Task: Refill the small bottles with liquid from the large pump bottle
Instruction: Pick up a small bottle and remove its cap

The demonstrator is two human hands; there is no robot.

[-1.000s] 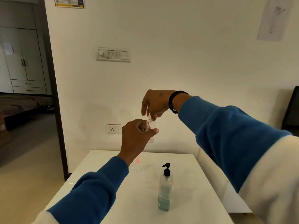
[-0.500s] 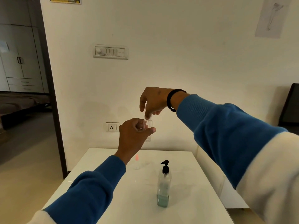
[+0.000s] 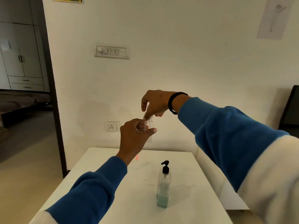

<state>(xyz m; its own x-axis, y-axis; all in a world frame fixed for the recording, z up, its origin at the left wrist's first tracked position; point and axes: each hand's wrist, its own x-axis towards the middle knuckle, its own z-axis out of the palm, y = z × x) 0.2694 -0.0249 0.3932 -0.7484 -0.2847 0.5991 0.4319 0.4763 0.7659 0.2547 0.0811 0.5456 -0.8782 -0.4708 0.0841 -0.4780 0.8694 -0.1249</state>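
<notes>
White table (image 3: pixel 100 188): large pump bottle (image 3: pixel 163 188) upright near centre, liquid low. Left hand (image 3: pixel 135 139) grips small clear bottle (image 3: pixel 149 131), raised well above table. Right hand (image 3: pixel 155 103) pinches thin item at bottle mouth; blurred, unidentifiable.

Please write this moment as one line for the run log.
left hand holds small clear bottle in air | right hand pinches at its top | pump bottle upright on table, untouched
</notes>
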